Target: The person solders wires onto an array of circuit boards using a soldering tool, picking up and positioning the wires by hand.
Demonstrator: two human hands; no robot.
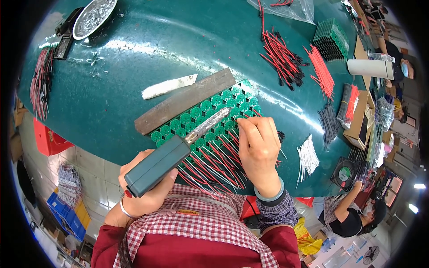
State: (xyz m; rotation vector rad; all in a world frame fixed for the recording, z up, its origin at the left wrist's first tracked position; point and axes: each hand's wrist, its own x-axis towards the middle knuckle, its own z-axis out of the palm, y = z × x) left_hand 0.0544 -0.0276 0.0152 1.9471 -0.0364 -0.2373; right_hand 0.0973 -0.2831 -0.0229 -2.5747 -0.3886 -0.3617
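Note:
My left hand (pixel 149 190) is wrapped round the dark green handle of a soldering gun (pixel 158 165). Its metal barrel (pixel 208 126) reaches up and right, with the tip over a panel of round green circuit boards (pixel 185 118) on the table. At the panel's right side, my right hand (pixel 261 149) pinches a thin wire close to the tip; the fingers partly hide it. Red, white and black wires (pixel 214 161) run from the panel's lower rows toward my apron. Black wire ends (pixel 280 136) show beside my right hand.
A flat grey bar (pixel 185 102) lies along the panel's far edge, with a white strip (pixel 170 86) beyond it. Wire bundles (pixel 283 58) and white wires (pixel 307 158) lie at right. A metal bowl (pixel 94 18) stands far left. A small fan (pixel 344 173) and a co-worker (pixel 351 219) are at right.

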